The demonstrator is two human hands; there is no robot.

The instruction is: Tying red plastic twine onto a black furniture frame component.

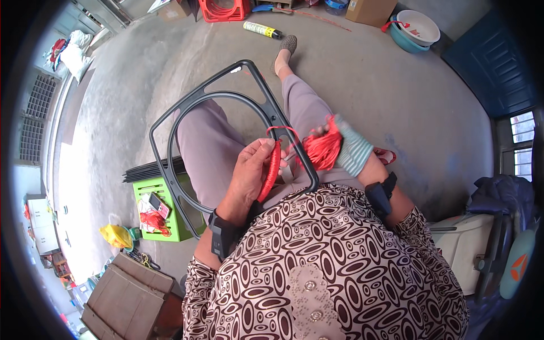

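Frame (pixel 277 121), black, rests over the lap (pixel 209 150), its ring (pixel 224 95) passing through the left fingers (pixel 259 152). Step in hand appears to be winding red cord (pixel 324 148) round the ring: left fingers pinch the wrapped stretch (pixel 273 169); right hand (pixel 347 148), in a striped glove (pixel 358 156), clutches a loose bundle just right of them. Next turn likely calls for steady pinch, taut strand. Frame smooth, stiff-looking, round-cornered; wrap ridged; bundle stringy, limp. Green crate (pixel 180 212), slotted, left of the fingers.
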